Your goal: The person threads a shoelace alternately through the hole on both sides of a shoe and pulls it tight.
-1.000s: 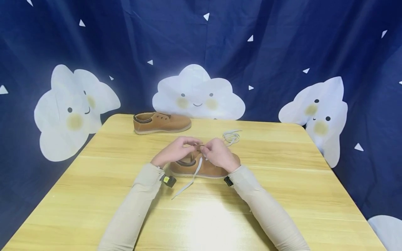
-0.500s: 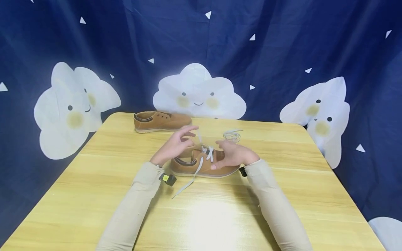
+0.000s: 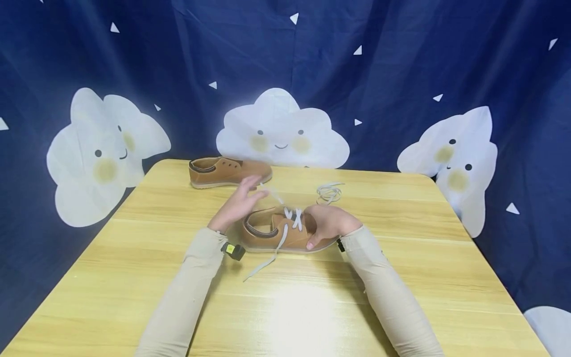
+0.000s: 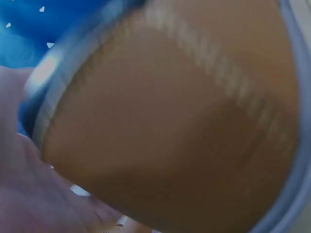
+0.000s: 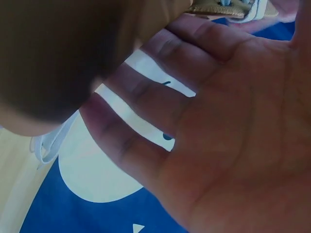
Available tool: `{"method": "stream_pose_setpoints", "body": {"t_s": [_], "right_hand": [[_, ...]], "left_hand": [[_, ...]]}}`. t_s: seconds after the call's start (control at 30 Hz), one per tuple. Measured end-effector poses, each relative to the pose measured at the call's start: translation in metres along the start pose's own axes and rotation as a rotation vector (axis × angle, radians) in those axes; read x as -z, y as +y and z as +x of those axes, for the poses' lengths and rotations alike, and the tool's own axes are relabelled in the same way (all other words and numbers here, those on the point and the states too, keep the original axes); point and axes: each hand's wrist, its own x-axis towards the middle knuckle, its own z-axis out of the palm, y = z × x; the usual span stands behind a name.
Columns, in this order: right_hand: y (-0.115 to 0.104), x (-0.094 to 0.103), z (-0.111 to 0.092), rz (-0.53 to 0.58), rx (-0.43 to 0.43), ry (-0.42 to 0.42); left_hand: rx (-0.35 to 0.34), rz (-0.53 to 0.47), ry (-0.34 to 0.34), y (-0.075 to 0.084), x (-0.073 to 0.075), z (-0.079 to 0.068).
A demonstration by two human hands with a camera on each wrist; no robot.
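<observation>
A brown lace-up shoe (image 3: 263, 240) stands on the table, toe to the right, with a pale shoelace (image 3: 298, 219) crossed through its eyelets. My right hand (image 3: 327, 221) grips its toe end, thumb on the near side; in the right wrist view the fingers (image 5: 141, 97) reach along the far side. Beyond the heel my left hand (image 3: 238, 202) is raised, its thumb apart from fairly straight fingers. One lace end runs up to those fingertips; whether they touch it I cannot tell. The other end hangs over the near side onto the table. The shoe's heel (image 4: 146, 111) fills the left wrist view, blurred.
A second brown shoe (image 3: 245, 173), with no lace in its eyelets, stands at the back left of the wooden table (image 3: 392, 277). A coiled pale lace (image 3: 329, 193) lies behind the shoe's toe. A blue curtain (image 3: 379, 84) with clouds hangs behind.
My right hand has left the laces and taken hold of the shoe's toe. My left hand has drawn back to the left, and the far lace end has swung left with it.
</observation>
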Motion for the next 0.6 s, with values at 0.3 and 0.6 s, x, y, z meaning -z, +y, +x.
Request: {"method": "stream_pose_setpoints", "body": {"t_s": [0.3, 0.6], "right_hand": [[-0.002, 0.003, -0.003, 0.019, 0.008, -0.007], [-0.002, -0.001, -0.002, 0.046, -0.003, -0.009]], "left_hand": [[0.003, 0.188, -0.169, 0.001, 0.005, -0.001], [-0.159, 0.302, -0.334, 0.016, 0.003, 0.013]]}}
